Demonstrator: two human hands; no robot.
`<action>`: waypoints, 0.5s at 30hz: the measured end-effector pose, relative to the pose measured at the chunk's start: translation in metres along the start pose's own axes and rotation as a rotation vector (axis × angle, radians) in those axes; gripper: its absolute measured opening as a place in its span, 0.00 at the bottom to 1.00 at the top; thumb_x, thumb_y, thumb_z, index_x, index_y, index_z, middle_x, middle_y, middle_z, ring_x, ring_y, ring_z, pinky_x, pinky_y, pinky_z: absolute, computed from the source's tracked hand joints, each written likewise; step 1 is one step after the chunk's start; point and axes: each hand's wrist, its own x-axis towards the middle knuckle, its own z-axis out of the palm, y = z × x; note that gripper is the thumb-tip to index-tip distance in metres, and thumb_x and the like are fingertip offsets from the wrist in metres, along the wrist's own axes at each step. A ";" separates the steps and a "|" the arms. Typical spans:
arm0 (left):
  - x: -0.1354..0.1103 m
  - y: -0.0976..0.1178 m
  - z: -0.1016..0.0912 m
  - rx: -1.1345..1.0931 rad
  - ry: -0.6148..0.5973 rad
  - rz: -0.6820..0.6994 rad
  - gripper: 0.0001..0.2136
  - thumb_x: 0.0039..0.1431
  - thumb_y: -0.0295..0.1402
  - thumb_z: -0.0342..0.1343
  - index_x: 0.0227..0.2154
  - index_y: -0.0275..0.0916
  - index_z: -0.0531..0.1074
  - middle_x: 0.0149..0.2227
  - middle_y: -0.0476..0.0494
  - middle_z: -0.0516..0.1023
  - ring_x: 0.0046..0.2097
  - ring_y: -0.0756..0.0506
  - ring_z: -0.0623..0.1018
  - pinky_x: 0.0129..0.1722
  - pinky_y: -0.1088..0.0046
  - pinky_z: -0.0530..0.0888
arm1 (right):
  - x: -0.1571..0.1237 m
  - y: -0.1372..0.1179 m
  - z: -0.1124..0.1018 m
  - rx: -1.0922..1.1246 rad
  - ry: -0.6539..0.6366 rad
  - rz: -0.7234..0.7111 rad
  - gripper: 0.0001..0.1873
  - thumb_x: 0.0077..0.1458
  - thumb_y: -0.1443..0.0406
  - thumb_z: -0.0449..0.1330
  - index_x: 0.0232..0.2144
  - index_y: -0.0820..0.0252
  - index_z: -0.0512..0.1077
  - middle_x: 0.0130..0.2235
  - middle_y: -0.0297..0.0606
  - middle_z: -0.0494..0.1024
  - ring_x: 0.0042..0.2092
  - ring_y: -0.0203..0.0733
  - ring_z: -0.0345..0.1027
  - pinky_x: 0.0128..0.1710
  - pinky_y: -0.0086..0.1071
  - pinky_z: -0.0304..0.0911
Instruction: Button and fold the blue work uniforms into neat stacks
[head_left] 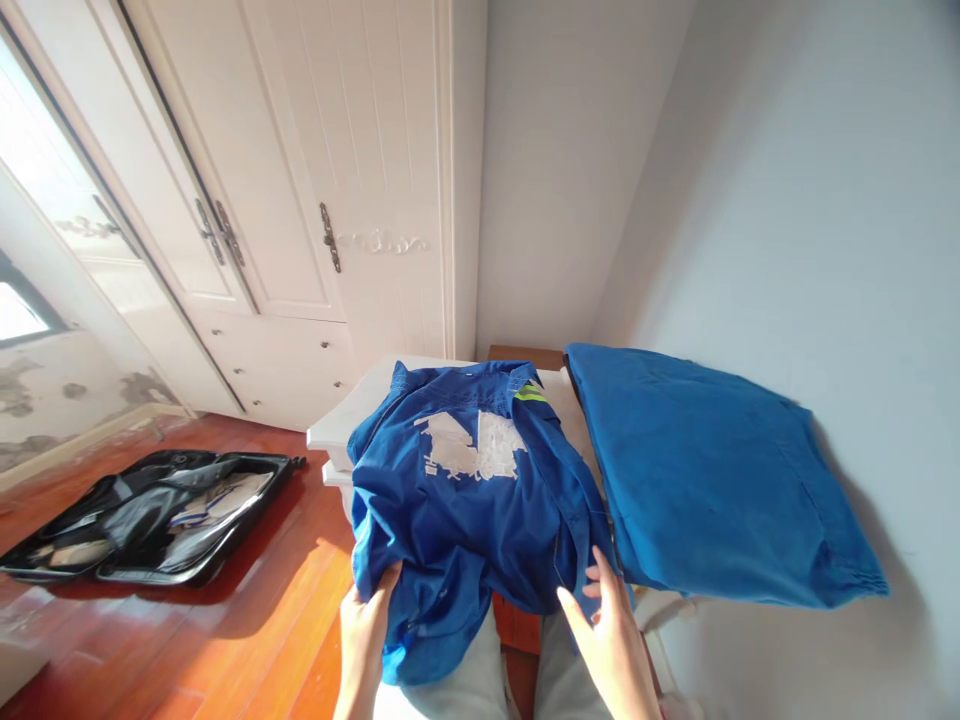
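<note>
A blue work jacket (465, 530) lies spread over a white stand, its collar at the far end and its near edge hanging toward my legs. Peeling white print covers its middle, and a yellow-green stripe shows near the top right. At the lower left side of the jacket, my left hand (366, 632) grips the cloth, thumb on top and the other fingers partly hidden. My right hand (606, 628) is at the jacket's lower right edge, with thumb and fingers apart over the fabric.
Right of the jacket lies a folded blue cloth (720, 480), close to the wall. The white stand (334, 435) shows under the jacket. An open black suitcase (157, 515) with clothes in it lies on the reddish wooden floor. A white wardrobe (390, 150) stands behind.
</note>
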 end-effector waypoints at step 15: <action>-0.044 0.075 0.018 -0.258 -0.261 0.227 0.30 0.57 0.46 0.51 0.62 0.44 0.62 0.56 0.44 0.75 0.58 0.35 0.73 0.53 0.60 0.75 | 0.033 -0.073 -0.039 0.447 -0.038 0.203 0.22 0.55 0.45 0.56 0.33 0.57 0.71 0.32 0.40 0.79 0.35 0.48 0.74 0.34 0.34 0.70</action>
